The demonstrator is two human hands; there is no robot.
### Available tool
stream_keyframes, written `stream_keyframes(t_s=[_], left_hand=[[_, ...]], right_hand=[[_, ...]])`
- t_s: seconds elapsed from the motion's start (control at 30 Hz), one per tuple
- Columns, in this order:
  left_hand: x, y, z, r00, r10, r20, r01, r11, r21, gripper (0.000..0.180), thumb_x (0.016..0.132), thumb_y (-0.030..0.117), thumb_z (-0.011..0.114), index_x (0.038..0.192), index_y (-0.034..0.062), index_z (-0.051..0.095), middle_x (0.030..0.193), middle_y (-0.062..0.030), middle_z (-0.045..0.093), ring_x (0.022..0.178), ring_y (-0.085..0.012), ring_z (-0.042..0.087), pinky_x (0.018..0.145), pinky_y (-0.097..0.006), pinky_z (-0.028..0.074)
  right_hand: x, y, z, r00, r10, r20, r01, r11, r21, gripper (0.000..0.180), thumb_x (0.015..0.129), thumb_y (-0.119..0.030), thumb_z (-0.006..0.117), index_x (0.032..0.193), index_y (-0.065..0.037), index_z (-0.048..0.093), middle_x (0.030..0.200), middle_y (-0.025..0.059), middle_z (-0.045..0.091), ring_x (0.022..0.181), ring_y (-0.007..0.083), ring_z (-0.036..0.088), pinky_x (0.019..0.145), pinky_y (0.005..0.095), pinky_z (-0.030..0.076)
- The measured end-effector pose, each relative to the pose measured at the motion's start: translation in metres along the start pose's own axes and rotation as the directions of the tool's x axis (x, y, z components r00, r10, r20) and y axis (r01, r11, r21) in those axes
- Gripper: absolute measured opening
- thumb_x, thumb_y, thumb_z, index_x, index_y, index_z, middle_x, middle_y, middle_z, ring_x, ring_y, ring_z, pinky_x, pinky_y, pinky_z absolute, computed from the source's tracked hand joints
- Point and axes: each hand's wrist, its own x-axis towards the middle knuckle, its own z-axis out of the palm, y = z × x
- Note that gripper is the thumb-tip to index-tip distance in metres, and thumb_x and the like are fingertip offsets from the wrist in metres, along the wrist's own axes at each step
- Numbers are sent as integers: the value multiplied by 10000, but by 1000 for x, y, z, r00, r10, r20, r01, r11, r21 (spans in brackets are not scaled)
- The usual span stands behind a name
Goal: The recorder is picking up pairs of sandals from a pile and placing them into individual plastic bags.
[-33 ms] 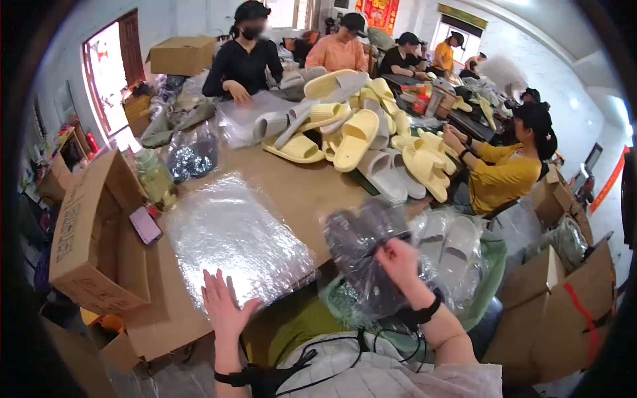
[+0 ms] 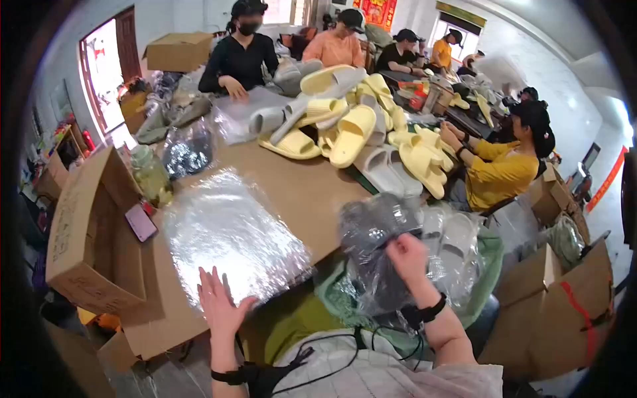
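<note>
My left hand [image 2: 222, 306] lies with spread fingers on the near edge of a stack of clear plastic bags [image 2: 232, 229]. In my right hand [image 2: 407, 257], closed fingers pinch a clear bag with a pair of dark grey slippers [image 2: 378, 222] inside. This bagged pair hangs at the table's near right edge, above a green sack [image 2: 490, 262]. Right beside it, bagged light grey slippers [image 2: 458, 249] rest in the sack. The slippers' lower part is blurred behind the shiny plastic.
Yellow slippers [image 2: 352, 136] and grey slippers [image 2: 385, 172] are heaped across the table [image 2: 265, 169]. An open cardboard box [image 2: 83, 232], a pink phone-like object [image 2: 141, 222] and a jar [image 2: 151, 176] stand at left. A co-worker in yellow [image 2: 501, 169] sits at right; others work behind.
My right hand has carried the bagged dark slippers a little to the right, closer to the light grey ones. The left hand stays on the bag stack.
</note>
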Motion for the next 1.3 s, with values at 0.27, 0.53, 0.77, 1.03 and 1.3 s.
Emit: stream_keyframes(t_s=[0.27, 0.53, 0.77, 1.03, 1.3], left_hand=[[4, 1, 10, 995, 81, -57, -78, 996, 48, 1140, 707, 563, 816, 1554, 27, 271, 1620, -282, 194, 1468, -433, 269, 1217, -530, 189], [-2, -4, 11, 997, 50, -52, -49, 998, 29, 1120, 714, 611, 790, 1512, -22, 326, 1572, -336, 253, 1471, -443, 258, 1208, -552, 185], [0, -3, 5, 999, 31, 14, -31, 999, 42, 1085, 755, 590, 770, 1536, -1, 303, 1601, -301, 225, 1487, -434, 224, 1202, -559, 182], [1, -9, 7, 998, 49, -29, -48, 999, 25, 1087, 734, 651, 756, 1493, -22, 366, 1548, -344, 290, 1457, -473, 265, 1190, -578, 199], [-3, -8, 10, 999, 36, 19, -37, 998, 46, 1144, 758, 775, 648, 1497, -48, 353, 1549, -354, 285, 1473, -483, 230, 1202, -564, 166]], right_hand=[[-23, 154, -54, 939, 64, -339, -205, 894, -398, 295, 914, -254, 678, 772, -69, 496, 685, 106, 548, 654, 325, 573, 585, 456, 437], [-13, 117, -53, 961, 218, -169, -275, 810, -518, 346, 921, -398, 667, 845, -71, 579, 786, 127, 656, 761, 367, 657, 676, 484, 508], [24, 7, -64, 990, 140, 8, -115, 849, -516, 445, 810, -396, 777, 1067, -41, 696, 937, 136, 715, 834, 329, 692, 747, 434, 538], [149, -7, 79, 825, 232, 515, -450, 820, 353, 676, 833, -434, 781, 1252, 64, 596, 1109, 156, 700, 879, 249, 696, 792, 370, 543], [219, 20, 190, 775, 544, 323, -630, 617, 472, 697, 821, -403, 783, 1296, 61, 569, 1055, 146, 672, 861, 236, 650, 708, 345, 544]])
